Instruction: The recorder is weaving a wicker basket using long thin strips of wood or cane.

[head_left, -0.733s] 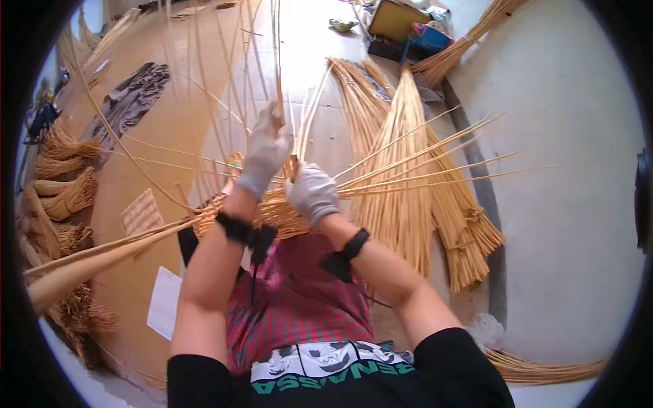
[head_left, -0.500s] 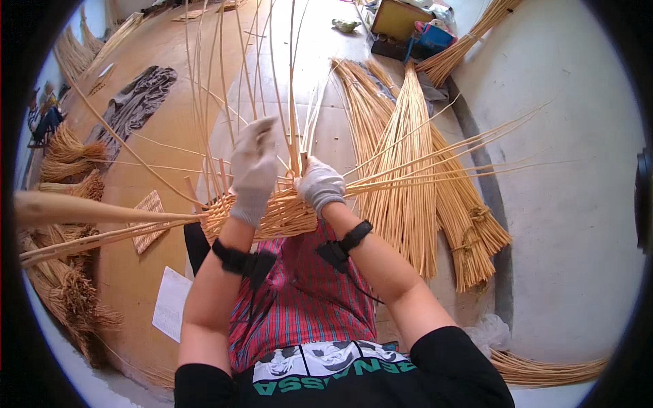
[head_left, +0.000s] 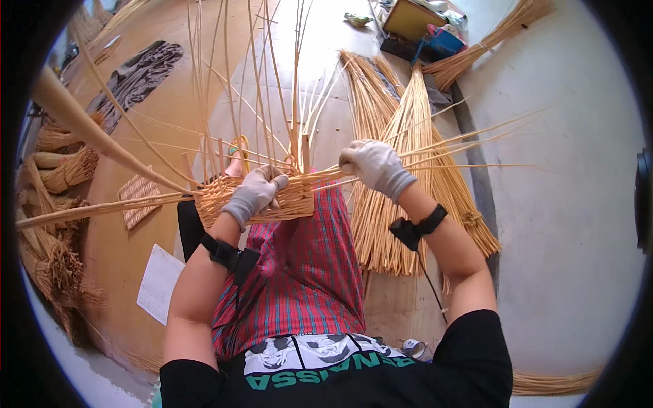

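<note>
A half-woven wicker basket (head_left: 294, 203) rests at my lap, over a red striped cloth (head_left: 292, 292). Tall thin stakes (head_left: 296, 88) rise from its far side. Long rods stick out of it to both sides. My left hand (head_left: 257, 193), in a pale glove, grips the woven rim, its fingers curled over the top. Out to the right, my gloved right hand (head_left: 375, 164) is closed around weaving rods (head_left: 469, 144) that run from the basket's right end and fan past the hand. A short wooden peg (head_left: 305, 151) stands at that end.
Large bundles of peeled rods (head_left: 394, 204) lie on the floor at right, beside the wall. More bundles (head_left: 58, 272) line the left side. A small woven square (head_left: 139, 197), a white sheet (head_left: 163, 282) and a dark cloth (head_left: 139, 81) lie left. A blue container (head_left: 445, 41) sits far right.
My right hand has moved from the basket's rim out to the right, along the rods. My left hand, raised and open before, has come down and closed on the rim.
</note>
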Motion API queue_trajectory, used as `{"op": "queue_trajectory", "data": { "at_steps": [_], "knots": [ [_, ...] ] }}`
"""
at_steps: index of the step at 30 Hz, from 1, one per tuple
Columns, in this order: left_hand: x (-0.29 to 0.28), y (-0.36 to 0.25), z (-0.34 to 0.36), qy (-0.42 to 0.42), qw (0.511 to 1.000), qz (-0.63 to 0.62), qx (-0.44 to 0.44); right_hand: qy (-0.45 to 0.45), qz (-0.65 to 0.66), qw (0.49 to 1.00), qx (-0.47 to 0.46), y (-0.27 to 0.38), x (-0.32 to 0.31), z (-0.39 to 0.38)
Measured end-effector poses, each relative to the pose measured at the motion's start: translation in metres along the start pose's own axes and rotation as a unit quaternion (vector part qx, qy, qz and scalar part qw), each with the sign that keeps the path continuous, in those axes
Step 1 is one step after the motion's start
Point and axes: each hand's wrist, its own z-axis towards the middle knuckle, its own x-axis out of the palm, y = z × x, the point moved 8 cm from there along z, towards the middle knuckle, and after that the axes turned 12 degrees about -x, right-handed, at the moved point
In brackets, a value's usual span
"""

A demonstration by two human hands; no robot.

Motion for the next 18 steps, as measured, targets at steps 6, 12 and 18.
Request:
{"op": "queue_trajectory", "data": {
  "at_steps": [6,12,18],
  "knots": [
    [-0.007,-0.001,-0.007,-0.016,1.0,0.013,-0.006,-0.1,-0.053,0.991,-0.065,0.02,-0.012,-0.014],
    [-0.001,-0.011,-0.01,0.071,0.997,0.038,0.016,-0.138,-0.136,0.971,-0.14,0.043,0.006,-0.026],
    [-0.001,-0.004,-0.008,0.064,0.997,-0.041,-0.021,-0.025,-0.118,0.992,-0.024,0.012,0.009,-0.017]
  ]
}}
